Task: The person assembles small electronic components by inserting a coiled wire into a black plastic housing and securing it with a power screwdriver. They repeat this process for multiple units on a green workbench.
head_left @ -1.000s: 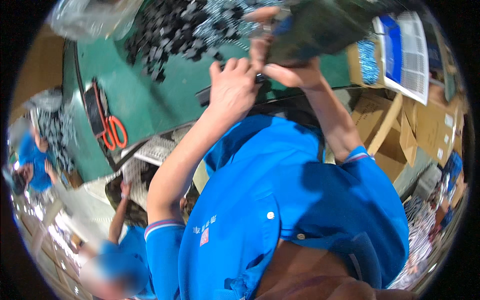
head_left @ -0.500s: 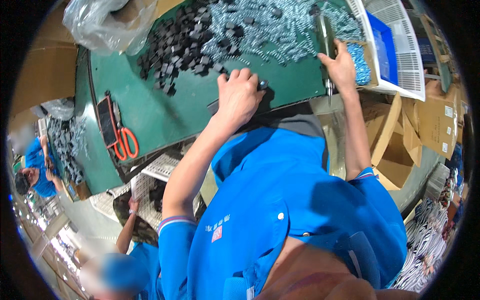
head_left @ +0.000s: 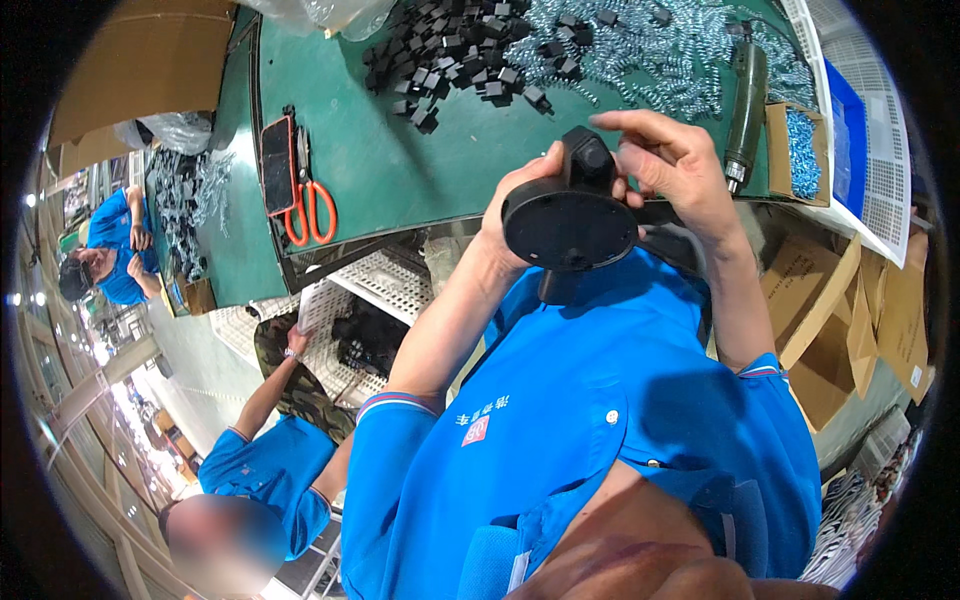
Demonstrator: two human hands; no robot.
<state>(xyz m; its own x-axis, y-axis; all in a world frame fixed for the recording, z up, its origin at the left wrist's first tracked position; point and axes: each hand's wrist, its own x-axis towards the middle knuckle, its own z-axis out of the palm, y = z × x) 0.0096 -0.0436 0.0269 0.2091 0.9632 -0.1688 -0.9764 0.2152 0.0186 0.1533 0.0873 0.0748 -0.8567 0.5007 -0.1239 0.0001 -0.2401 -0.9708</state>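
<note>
A black plastic part (head_left: 570, 232) with a flat oval plate and a short stem is lifted over the table's near edge. My left hand (head_left: 515, 205) is closed around its left side. Close against its right side is my right hand (head_left: 685, 170), index finger stretched out and fingers apart; whether it touches the part cannot be made out. To the right of that hand, a dark green power screwdriver (head_left: 745, 105) lies on the green table. Beyond the hands are a heap of small black blocks (head_left: 455, 50) and a pile of silvery coil springs (head_left: 640, 60).
A small carton (head_left: 778, 150) of bluish metal pieces stands beside a blue bin (head_left: 848, 130) and white crate. Orange-handled scissors (head_left: 318, 210) and a phone (head_left: 279, 165) lie at left. Open cardboard boxes (head_left: 810, 320) are at lower right. Two co-workers sit at left, one nearby (head_left: 265, 460).
My left hand has raised the black part from the table edge and its oval plate now shows. My right hand has let go of the power screwdriver and moved left to the part.
</note>
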